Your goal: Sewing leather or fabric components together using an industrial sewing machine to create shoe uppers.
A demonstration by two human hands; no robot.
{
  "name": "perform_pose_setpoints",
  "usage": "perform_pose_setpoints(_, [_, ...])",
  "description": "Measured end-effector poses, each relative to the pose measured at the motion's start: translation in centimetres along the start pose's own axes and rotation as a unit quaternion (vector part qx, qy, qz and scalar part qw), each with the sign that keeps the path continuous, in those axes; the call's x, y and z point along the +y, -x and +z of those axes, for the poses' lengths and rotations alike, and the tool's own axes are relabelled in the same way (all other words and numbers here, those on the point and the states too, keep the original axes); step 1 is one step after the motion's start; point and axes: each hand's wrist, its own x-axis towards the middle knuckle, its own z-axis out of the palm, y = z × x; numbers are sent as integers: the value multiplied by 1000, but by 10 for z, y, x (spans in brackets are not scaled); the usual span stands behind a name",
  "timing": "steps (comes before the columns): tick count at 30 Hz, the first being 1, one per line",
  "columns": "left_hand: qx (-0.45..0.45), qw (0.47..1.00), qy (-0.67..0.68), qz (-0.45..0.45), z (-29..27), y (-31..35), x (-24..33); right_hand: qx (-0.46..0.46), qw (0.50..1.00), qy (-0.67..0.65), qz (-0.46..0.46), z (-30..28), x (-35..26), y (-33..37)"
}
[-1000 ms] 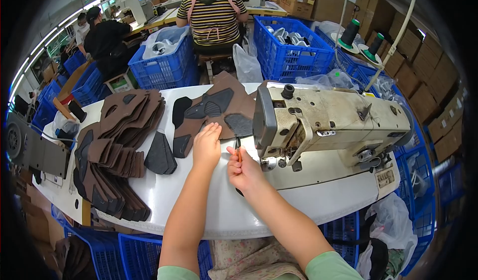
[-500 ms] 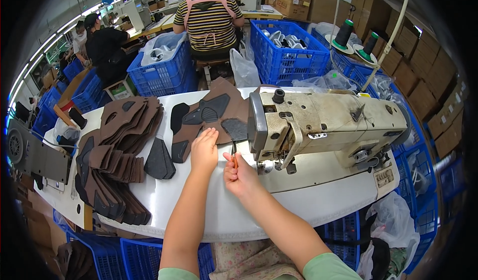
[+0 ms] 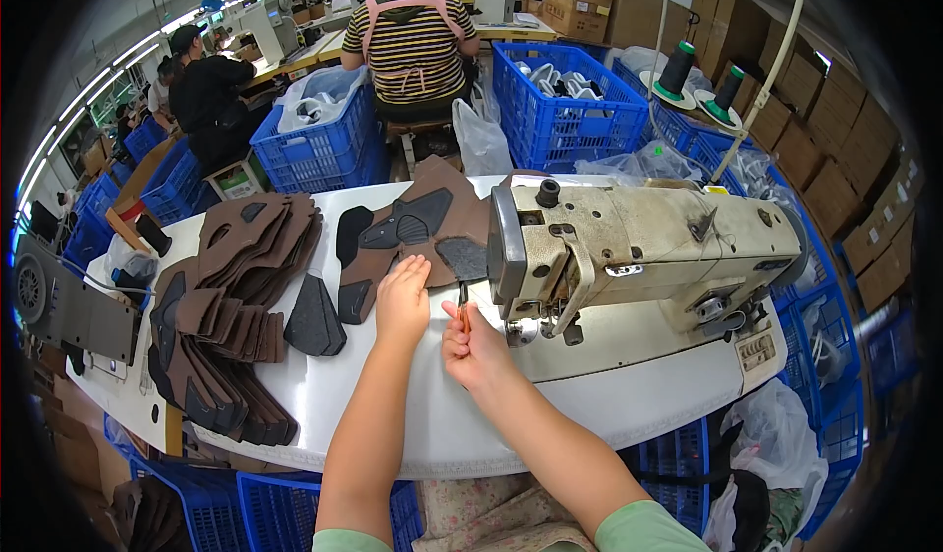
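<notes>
A brown cut piece with dark grey and black patches (image 3: 459,204) lies on the white table, its right part running behind the sewing machine's head (image 3: 511,243). My left hand (image 3: 403,297) rests flat on the near edge of this piece, fingers stretched forward. Close beside it, my right hand (image 3: 473,348) is closed around a slim orange-handled tool (image 3: 466,322) with a dark tip. That tip points at the piece's near edge, by a black patch; whether it touches is too small to tell. Fingers hide most of the handle, so its exact kind is unclear.
Left of the piece lie black wedge-shaped pieces (image 3: 314,321) and a stack of brown pieces (image 3: 257,248). Thread cones (image 3: 676,71) stand at the far right. Blue crates (image 3: 570,110) surround the table (image 3: 432,434). A person in a striped top (image 3: 417,56) sits ahead.
Both hands keep nearly the same place and grip. The orange-handled tool's dark tip shows slightly more against the edge of the brown piece; otherwise little differs.
</notes>
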Motion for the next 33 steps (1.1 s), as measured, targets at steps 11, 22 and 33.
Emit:
perform_pose_setpoints(11, [3,1000,7,1,2,0,-3,12,1000,22,5,4,1,1])
perform_pose_setpoints(22, [-3,1000,7,-3,1,0,-1,20,1000,-2,8,1,1,-3])
perform_pose_setpoints(33, [-13,1000,-3,0,-2,0,3,21,999,-22,12,8,-3,-15])
